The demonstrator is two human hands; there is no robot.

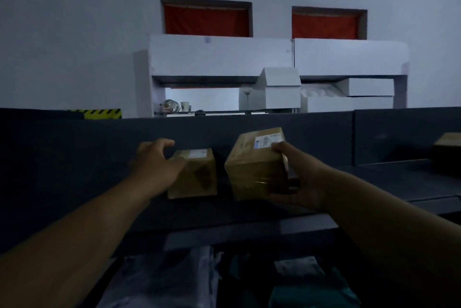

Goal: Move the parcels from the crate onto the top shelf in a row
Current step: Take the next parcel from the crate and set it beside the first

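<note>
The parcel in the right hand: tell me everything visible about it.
The right parcel is a brown cardboard box, roughly cubic, with glossy clear tape across its lower front and a white printed label on its top. It sits tilted, top leaning back and toward the right, not square to the dark shelf. The right hand grips its right side, fingers over the top by the label, thumb low at the front. It stands apart from the left parcel. Whether its base rests on the shelf is unclear.

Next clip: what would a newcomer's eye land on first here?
Two bare arms reach to the dark top shelf: the right hand grips a tilted cardboard parcel, the left hand rests on a smaller parcel beside it. Behind, two red-covered windows glow against the pale wall.
</note>
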